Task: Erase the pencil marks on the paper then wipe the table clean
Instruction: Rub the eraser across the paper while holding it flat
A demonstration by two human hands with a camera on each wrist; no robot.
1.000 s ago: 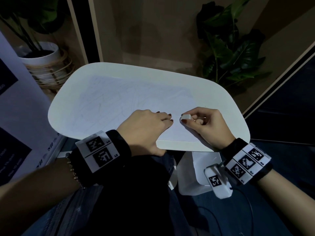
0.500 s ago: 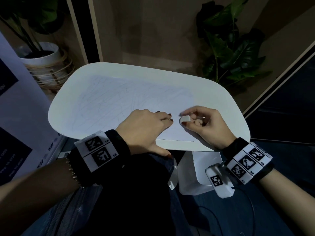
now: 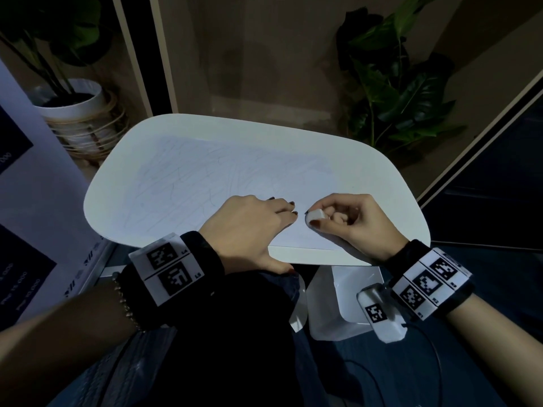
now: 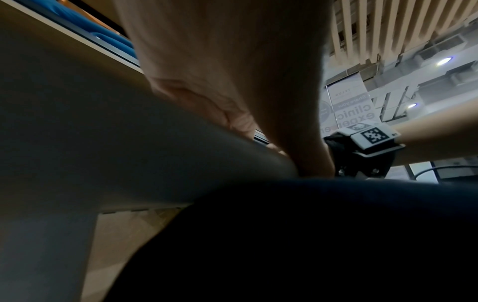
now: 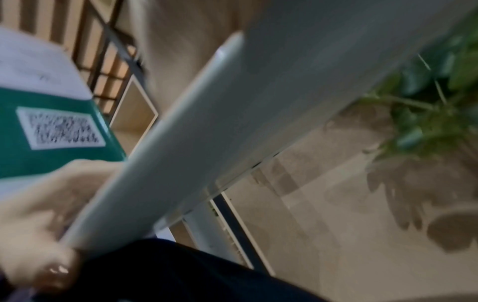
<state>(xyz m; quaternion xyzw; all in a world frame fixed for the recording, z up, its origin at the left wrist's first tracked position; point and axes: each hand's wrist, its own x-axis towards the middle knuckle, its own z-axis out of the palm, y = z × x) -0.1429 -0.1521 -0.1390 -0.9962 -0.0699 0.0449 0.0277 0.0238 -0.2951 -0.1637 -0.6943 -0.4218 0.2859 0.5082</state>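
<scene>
A white sheet of paper with faint pencil lines lies across the white table. My left hand rests flat on the paper's near part, fingers straight, with the thumb hanging over the table's front edge. Just to its right, my right hand pinches a small white eraser between thumb and index finger and presses it onto the paper near its right front corner. In the left wrist view the palm lies against the table's edge. The blurred right wrist view shows the table's edge from below.
A potted plant in a white pot stands back left, and a leafy plant back right. A white box sits on the floor under the table's front edge. A printed banner stands on the left.
My right hand has drawn the eraser a little nearer to me across the paper. The left hand has stayed flat in place.
</scene>
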